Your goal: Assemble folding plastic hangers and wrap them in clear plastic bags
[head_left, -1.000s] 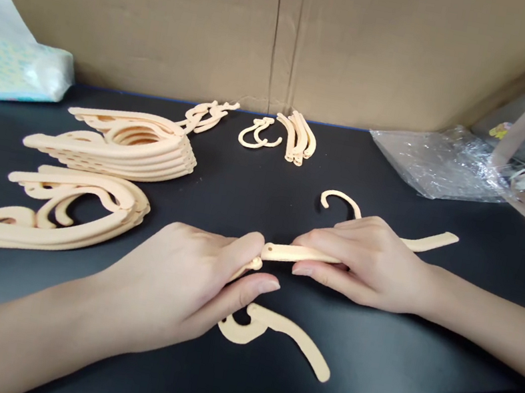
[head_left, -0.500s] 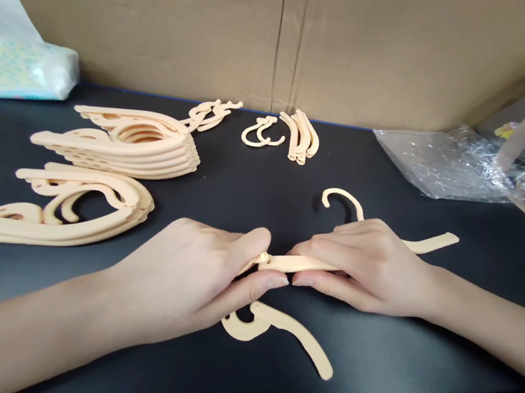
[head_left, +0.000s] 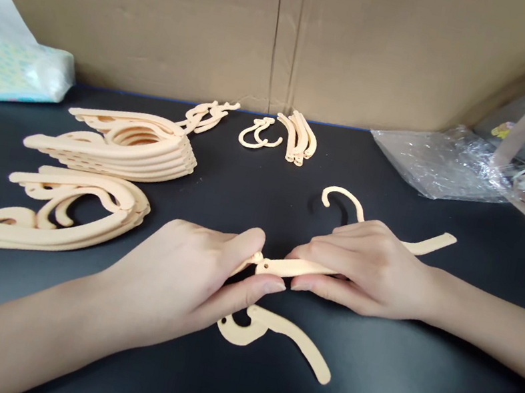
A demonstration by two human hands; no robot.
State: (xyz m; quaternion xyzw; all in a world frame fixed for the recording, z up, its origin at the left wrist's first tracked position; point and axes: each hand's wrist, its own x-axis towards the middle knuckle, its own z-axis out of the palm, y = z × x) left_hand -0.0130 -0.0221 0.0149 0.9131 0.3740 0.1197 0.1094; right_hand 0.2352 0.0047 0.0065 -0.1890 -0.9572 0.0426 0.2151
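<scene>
In the head view, my left hand (head_left: 203, 274) is closed in a pinch, thumb over fingers, on the end of a cream plastic hanger piece that it mostly covers. My right hand (head_left: 366, 269) grips a cream hanger arm (head_left: 285, 267), whose holed end meets the left-hand piece between my fingertips. Beyond the right hand, a curved hook (head_left: 346, 196) and another arm piece (head_left: 429, 243) stick out; whether these join the held part is hidden. Just below my left fingers lies a loose curved hanger arm (head_left: 298, 342), partly covered by that hand.
Stacked folded hangers (head_left: 147, 159) and a smaller pile (head_left: 77, 238) lie on the left. Loose hooks (head_left: 255, 136), thin arms (head_left: 298, 136) and linked pieces (head_left: 208, 116) sit near the cardboard wall (head_left: 172, 18). A tissue pack (head_left: 20, 72) and clear plastic bag (head_left: 445, 164) flank them.
The held arm's end has turned slightly, and its hole now shows more plainly beside my left fingertips. Both hands keep their grip; the view has shifted a little.
</scene>
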